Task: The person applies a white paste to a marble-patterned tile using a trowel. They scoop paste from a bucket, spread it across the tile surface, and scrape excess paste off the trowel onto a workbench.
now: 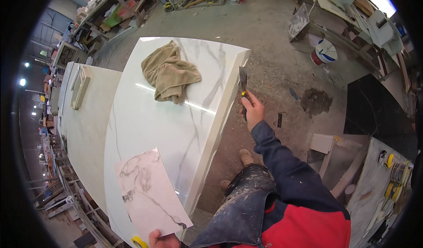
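Observation:
My right hand (254,110) is wrapped round the dark handle of a scraper (243,77). Its flat blade points away from me, right beside the raw edge of a large white marble-look slab (154,124). With my left hand (163,239) I grip the near edge of a thin rectangular marble-patterned sheet (150,191), held over the slab's near end. Part of that hand is cut off by the frame's lower edge. Next to it shows a yellow ring-shaped thing (139,242), partly out of view. A crumpled tan cloth (169,72) lies on the slab's far part.
Left of the slab stands another pale slab (88,133) with a wooden frame piece (80,89) on it. Buckets (324,53) stand on the stained floor. At right are a black slab (374,109) and a bench (374,186) with yellow tape rolls (393,190).

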`<state>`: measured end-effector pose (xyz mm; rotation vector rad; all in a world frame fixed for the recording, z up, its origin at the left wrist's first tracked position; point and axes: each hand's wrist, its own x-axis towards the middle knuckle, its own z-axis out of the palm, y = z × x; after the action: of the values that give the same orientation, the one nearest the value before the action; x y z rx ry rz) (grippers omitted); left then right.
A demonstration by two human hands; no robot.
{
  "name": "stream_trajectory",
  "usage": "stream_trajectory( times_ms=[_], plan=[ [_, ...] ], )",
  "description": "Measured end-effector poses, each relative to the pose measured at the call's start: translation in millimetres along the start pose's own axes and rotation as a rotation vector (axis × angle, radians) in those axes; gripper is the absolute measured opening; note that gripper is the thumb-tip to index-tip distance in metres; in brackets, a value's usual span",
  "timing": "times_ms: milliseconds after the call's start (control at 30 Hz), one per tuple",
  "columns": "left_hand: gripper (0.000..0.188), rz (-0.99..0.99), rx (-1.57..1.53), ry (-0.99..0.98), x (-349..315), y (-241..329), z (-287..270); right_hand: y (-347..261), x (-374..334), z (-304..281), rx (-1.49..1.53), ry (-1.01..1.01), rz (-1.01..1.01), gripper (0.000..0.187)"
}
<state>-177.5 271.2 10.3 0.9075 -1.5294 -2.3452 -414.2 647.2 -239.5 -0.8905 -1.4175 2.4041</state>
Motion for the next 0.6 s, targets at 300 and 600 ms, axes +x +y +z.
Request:
stream_trajectory(
  times_ms=[300,600],
  plan=[
    [0.078,0.011,-0.027,-0.048,-6,2,7,26,-35,-9,-0.004,0.006,0.026,0.048],
    [0.073,0.069,-0.135,-0.078,-15,-1,10,41,-33,-39,-0.145,0.213,0.017,0.046]
  ],
)
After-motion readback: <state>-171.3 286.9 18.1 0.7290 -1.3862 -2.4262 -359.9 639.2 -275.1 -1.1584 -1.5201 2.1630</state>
